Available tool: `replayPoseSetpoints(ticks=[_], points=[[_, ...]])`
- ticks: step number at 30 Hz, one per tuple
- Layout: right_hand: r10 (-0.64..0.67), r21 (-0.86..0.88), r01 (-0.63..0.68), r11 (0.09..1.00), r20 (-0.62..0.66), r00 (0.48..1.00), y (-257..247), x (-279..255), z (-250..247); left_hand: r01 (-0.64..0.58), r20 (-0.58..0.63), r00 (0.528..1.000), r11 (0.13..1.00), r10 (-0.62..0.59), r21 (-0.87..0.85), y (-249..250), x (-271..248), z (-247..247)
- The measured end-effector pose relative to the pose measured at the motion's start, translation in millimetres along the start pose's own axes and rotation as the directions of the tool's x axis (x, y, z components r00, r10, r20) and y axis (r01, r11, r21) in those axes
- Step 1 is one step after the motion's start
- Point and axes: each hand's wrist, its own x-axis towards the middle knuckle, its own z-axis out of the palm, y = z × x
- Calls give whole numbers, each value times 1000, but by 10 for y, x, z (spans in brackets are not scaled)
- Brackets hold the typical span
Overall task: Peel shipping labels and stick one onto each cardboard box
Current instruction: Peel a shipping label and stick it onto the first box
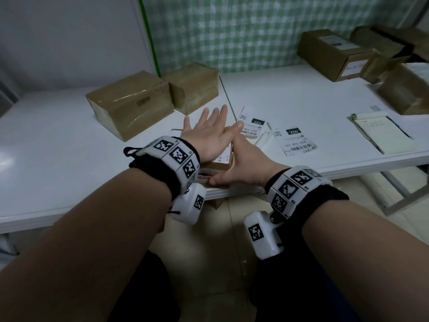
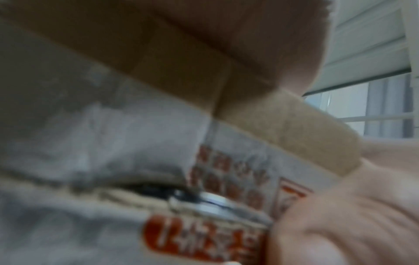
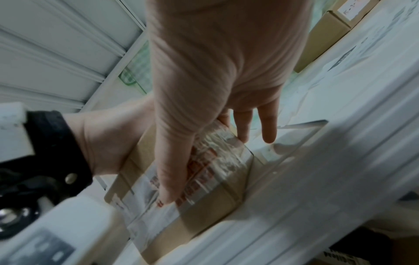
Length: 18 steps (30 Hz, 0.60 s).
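A small cardboard box (image 1: 222, 162) lies at the white table's front edge, sealed with red-printed tape (image 3: 204, 161). My left hand (image 1: 209, 133) lies flat on its top, fingers straight, pressing a white label (image 1: 224, 156) that shows only at its right edge. My right hand (image 1: 243, 159) grips the box's right end, thumb (image 3: 172, 170) on the near side and fingers at the far end. The left wrist view is blurred and shows only the taped side (image 2: 215, 179). Two loose shipping labels (image 1: 251, 125) (image 1: 294, 141) lie just right of the hands.
Two brown boxes (image 1: 130, 105) (image 1: 195, 87) stand behind the hands on the left. Several more boxes (image 1: 334, 54) (image 1: 404, 89) crowd the back right. A notepad (image 1: 380, 133) lies at the right. Bare table (image 1: 58, 159) stretches to the left.
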Motion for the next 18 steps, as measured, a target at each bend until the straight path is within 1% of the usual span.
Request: replayPoseSetpoints(ticks=[6,9,11,13,14,16,18], points=[[10,13,-10,1000,-4,1000,-36,-25,-17,53,-46,998,999,-52,13,-223,48,-24],[24,14,-24,1000,4,1000,-30,-16,-6,84,-74,993,995,-87,-47,-348,56,-40],[30,19,-31,999,8,1000,-24,-9,1,66,-76,994,984,-80,-163,-430,47,-70],[36,30,-37,999,11,999,-20,-4,4,57,-86,992,948,-88,-313,-494,9,-87],[38,35,-38,999,12,999,-17,-3,6,63,-91,990,916,-108,-395,-512,-22,-91],[39,39,-40,998,16,999,-13,-4,2,103,-86,979,819,-182,-564,-543,-68,-105],[40,35,-40,999,23,999,-15,-3,-1,142,-92,957,724,-274,-675,-567,-110,-104]])
